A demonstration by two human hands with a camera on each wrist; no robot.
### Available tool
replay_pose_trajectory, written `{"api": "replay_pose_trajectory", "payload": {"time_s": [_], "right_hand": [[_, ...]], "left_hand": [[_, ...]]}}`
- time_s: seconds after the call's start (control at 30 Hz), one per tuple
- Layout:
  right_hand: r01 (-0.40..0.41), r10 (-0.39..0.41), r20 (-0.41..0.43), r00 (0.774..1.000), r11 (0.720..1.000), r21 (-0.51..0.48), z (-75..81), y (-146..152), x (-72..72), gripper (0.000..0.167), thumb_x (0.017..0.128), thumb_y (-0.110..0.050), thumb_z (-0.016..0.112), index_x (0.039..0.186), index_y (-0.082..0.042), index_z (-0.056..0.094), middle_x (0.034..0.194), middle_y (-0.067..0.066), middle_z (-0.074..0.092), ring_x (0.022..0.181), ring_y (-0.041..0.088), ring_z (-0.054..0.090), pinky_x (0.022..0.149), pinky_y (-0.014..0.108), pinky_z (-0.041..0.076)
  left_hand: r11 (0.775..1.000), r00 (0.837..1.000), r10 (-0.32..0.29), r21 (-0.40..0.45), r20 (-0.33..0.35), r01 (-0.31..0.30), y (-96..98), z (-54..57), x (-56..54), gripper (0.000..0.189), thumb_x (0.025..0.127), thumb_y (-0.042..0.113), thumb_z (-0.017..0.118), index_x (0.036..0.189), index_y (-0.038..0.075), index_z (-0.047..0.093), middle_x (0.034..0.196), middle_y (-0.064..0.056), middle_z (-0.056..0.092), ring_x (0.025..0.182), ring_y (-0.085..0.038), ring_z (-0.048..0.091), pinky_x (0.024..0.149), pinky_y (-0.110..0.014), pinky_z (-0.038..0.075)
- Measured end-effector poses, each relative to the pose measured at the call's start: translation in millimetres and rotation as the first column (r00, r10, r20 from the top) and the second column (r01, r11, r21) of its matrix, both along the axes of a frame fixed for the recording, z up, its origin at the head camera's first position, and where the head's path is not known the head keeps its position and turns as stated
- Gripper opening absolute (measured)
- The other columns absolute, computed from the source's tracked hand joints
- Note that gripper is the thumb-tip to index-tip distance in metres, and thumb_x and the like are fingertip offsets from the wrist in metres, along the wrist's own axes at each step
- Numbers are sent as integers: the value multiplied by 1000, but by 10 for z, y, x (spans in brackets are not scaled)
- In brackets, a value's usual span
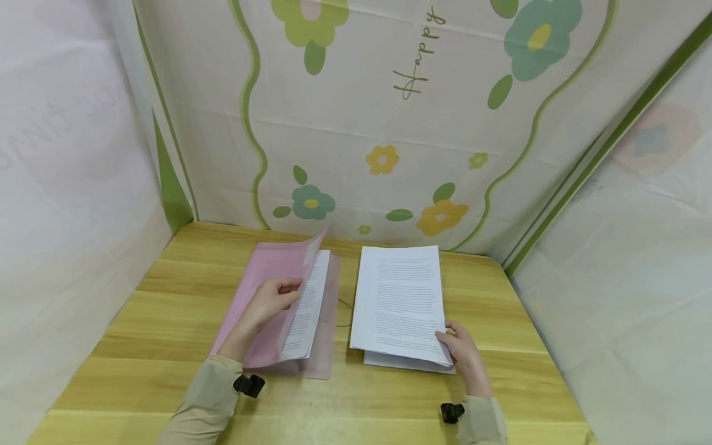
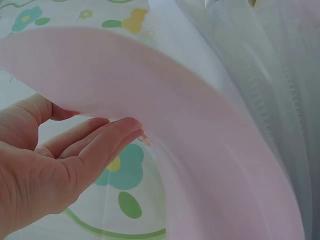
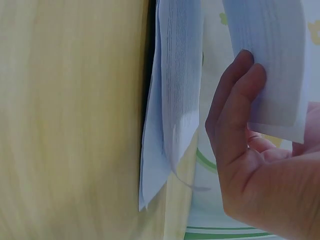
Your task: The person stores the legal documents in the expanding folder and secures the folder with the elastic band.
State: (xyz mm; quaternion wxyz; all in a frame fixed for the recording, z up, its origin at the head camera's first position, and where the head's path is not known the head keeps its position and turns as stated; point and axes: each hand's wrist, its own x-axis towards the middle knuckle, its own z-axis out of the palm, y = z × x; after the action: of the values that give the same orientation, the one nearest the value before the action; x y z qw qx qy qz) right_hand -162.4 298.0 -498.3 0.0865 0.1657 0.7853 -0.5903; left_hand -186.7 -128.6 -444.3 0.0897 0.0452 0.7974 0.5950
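A pink folder (image 1: 239, 337) lies on the left side of the table, its front cover lifted at the right edge. Printed pages (image 1: 308, 309) show inside it. My left hand (image 1: 268, 306) reaches over the cover, with fingertips at its raised edge; the left wrist view shows these fingers nearly straight against the bending pink sheet (image 2: 210, 150). To the right lies a stack of printed paper (image 1: 397, 303). My right hand (image 1: 463, 352) pinches its lower right corner; in the right wrist view a lifted sheet (image 3: 277, 75) is between the fingers and thumb.
The wooden table (image 1: 311, 414) is enclosed by patterned cloth walls, with the back cloth (image 1: 334, 117) right behind its far edge. A thin dark cord (image 1: 343, 325) curves between the folder and the stack. Small black cameras (image 1: 249, 385) sit at both wrists.
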Motion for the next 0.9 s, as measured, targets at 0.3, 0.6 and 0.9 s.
{"api": "replay_pose_trajectory", "payload": {"time_s": [0.3, 0.6, 0.9], "right_hand": [[-23, 23, -2, 1000, 999, -22, -4, -86, -23, 40, 98, -6, 53, 133, 9, 43, 89, 3, 69, 65, 9, 64, 57, 25, 52], [-47, 46, -18, 999, 998, -36, -7, -171, -27, 37, 99, -6, 52, 131, 9, 43, 88, 2, 70, 66, 10, 65, 57, 26, 53], [-21, 22, 13, 1000, 999, -27, -22, -237, -63, 36, 99, -8, 54, 131, 6, 46, 88, 2, 69, 67, 11, 65, 57, 28, 53]], "left_hand": [[1000, 1000, -1, 21, 1, 1, -7, -31, -24, 44, 98, 9, 55, 138, -8, 52, 132, -30, 60, 120, -38, 61, 91, -38, 57], [1000, 1000, -3, 28, 0, 3, -15, -33, -25, 44, 98, 9, 55, 138, -9, 52, 132, -30, 60, 120, -38, 61, 90, -36, 57], [1000, 1000, -3, 29, 1, 3, -21, -25, -22, 44, 98, 8, 54, 138, -9, 51, 133, -31, 59, 120, -38, 61, 90, -38, 57]]}}
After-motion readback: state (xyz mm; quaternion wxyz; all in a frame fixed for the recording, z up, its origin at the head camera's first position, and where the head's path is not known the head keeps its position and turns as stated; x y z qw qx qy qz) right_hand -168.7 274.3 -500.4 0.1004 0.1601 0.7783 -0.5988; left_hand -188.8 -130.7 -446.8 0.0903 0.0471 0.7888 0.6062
